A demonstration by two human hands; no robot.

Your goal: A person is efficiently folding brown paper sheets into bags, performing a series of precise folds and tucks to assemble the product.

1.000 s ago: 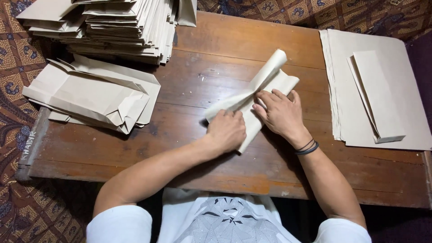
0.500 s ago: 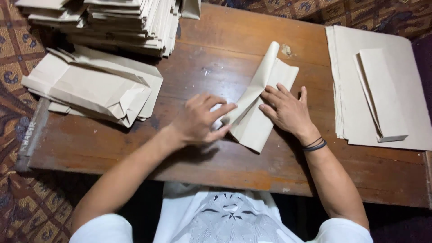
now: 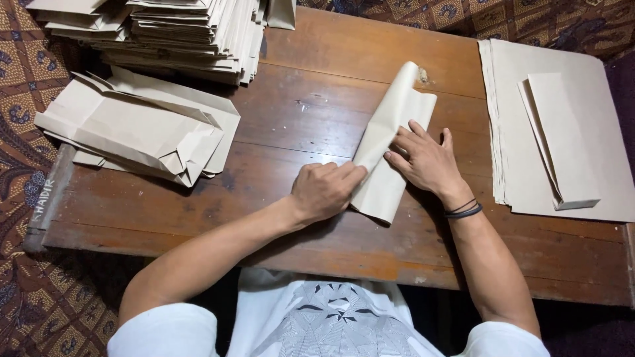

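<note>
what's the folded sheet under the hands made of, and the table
The beige folded sheet looks like matte kraft-type paper: it holds sharp creases and curls at its top edge. The brown table looks like worn wood, with visible grain, plank seams and scuffs. Both hands press on the sheet.

Both hands (image 3: 324, 192) (image 3: 426, 162) pressing folded brown paper (image 3: 390, 142), wood table (image 3: 331, 119), paper stacks around

Wooden table (image 3: 317, 99) — paper stacks (image 3: 165, 30), folded bags (image 3: 139, 129).
</note>
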